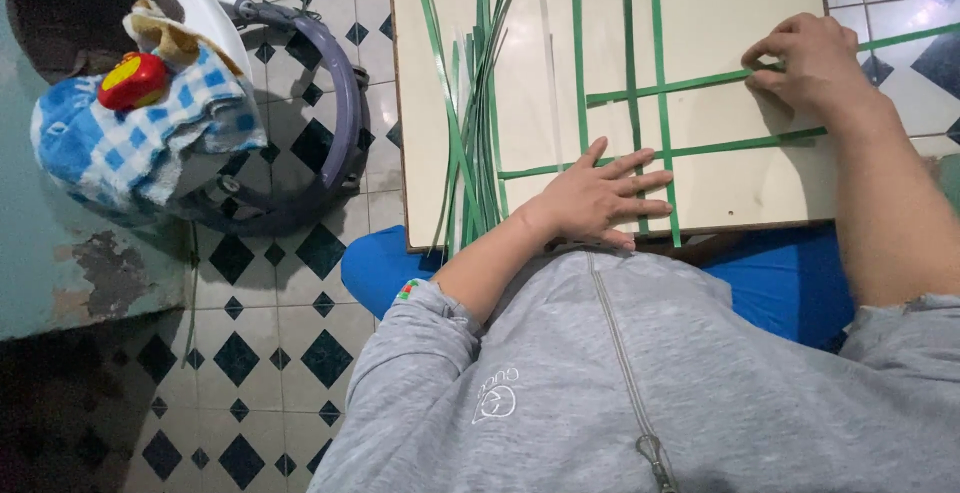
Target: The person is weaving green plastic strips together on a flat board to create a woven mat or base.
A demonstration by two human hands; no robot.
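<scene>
A pale wooden board [720,13] lies across my lap. On it, three long green strips [628,43] run lengthwise, and two green strips [700,81] cross them. My left hand [598,196] lies flat, fingers spread, pressing the lengthwise strips near the board's front edge. My right hand [808,63] pinches the upper crossing strip at the board's right side. A loose bundle of green strips [475,113] lies on the board's left part.
A tiled floor [280,343] with dark diamond shapes surrounds me. At left stands a white and grey baby walker [330,83], with a blue checked cloth [130,143] and a red and yellow toy [132,81] on it. A teal wall [60,273] is beside it.
</scene>
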